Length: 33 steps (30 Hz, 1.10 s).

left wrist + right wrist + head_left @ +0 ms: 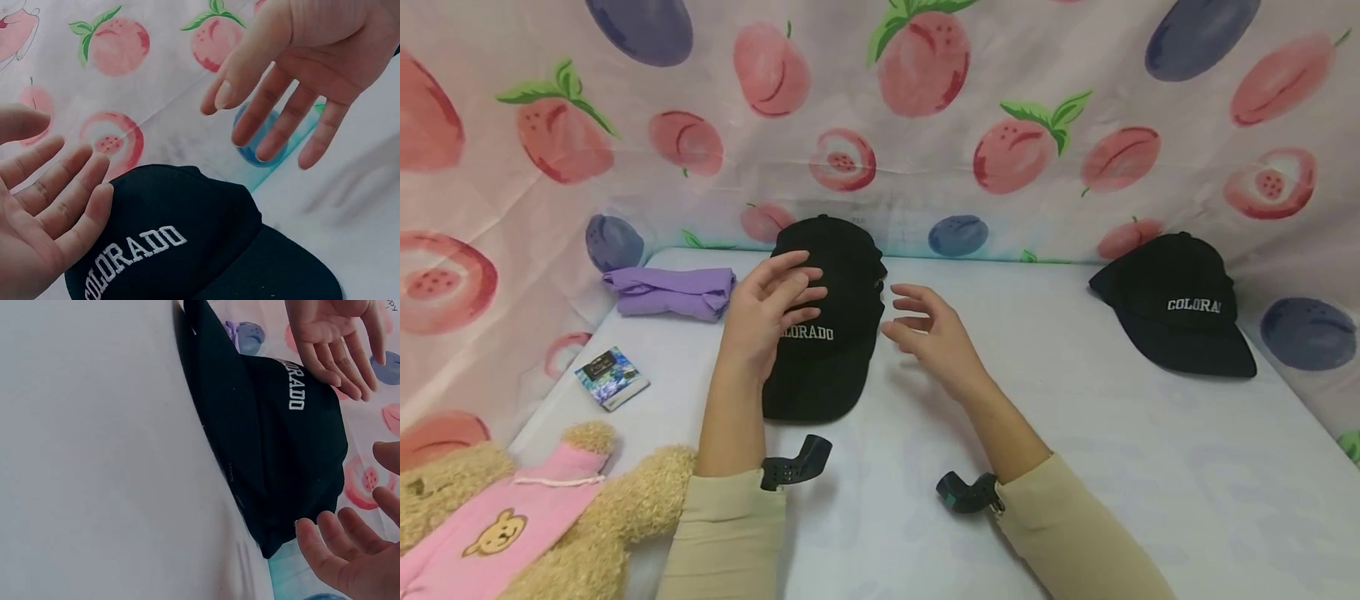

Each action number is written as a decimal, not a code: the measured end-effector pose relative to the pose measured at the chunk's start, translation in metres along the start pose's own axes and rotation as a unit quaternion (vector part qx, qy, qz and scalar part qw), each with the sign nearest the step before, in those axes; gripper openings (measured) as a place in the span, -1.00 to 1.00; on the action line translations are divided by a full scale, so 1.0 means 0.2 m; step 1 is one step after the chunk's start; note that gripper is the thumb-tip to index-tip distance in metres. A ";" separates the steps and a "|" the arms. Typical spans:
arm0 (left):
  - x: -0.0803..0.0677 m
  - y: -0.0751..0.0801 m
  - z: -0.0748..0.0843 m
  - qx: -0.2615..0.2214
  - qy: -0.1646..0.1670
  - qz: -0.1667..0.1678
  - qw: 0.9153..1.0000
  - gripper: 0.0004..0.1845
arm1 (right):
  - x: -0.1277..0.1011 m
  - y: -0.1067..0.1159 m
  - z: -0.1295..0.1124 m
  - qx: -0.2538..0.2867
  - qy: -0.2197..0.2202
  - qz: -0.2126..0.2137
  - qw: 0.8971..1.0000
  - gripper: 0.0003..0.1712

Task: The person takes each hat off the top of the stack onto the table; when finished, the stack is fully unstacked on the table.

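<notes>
A black cap [823, 379] with white COLORADO lettering lies on the white tabletop, its brim toward me; the right edge of its crown is stepped. My left hand [763, 308] hovers over the cap's left side with fingers loosely spread, covering part of the lettering in the head view. Just off the cap's right edge is my right hand [928, 333], palm turned inward and fingers relaxed. Neither hand holds anything. In the left wrist view the crown [206, 209] sits below both hands. The right wrist view has the right fingertips [306, 528] close by the crown's edge.
At the far right lies another black cap [1180, 308] with similar lettering. A folded purple cloth [673, 296], a small book [612, 379] and a teddy bear in a pink top [535, 525] lie on the left. Fruit-print fabric [917, 167] hangs behind the table.
</notes>
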<state>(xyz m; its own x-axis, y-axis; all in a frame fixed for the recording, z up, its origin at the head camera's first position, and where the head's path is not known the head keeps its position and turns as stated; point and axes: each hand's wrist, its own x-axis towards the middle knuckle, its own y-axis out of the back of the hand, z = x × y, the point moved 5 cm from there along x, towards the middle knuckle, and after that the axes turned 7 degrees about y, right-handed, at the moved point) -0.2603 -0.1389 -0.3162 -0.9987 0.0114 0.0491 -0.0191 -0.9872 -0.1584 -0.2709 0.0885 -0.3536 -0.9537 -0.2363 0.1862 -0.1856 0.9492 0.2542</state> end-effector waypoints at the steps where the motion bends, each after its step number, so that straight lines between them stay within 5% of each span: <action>1: 0.00 0.00 0.00 0.008 -0.002 0.005 1.000 -0.51 | 0.01 -0.01 0.00 0.002 0.000 -0.001 1.000 -0.36; 12: 0.00 0.05 -0.01 0.033 -0.006 0.093 0.995 -0.62 | 0.03 -0.05 0.00 0.026 -0.021 -0.003 0.999 -0.36; 23: -0.03 0.12 0.02 0.086 0.009 0.228 0.970 -0.67 | 0.04 -0.09 0.01 0.042 -0.024 -0.009 0.999 -0.35; 29: -0.03 0.13 0.01 0.108 0.043 0.257 0.959 -0.54 | 0.05 -0.10 0.01 0.041 -0.031 -0.005 0.999 -0.36; 33: -0.02 0.14 -0.01 0.162 0.089 0.247 0.951 -0.41 | 0.06 -0.12 0.02 0.038 -0.051 -0.003 0.998 -0.34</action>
<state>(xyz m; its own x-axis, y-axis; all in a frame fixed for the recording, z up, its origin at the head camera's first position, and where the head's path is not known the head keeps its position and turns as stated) -0.2566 -0.1662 -0.3234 -0.8749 -0.4677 -0.1257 0.4407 -0.8764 0.1942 -0.2784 0.0637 -0.3617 -0.9709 -0.2234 0.0860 -0.2053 0.9618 0.1809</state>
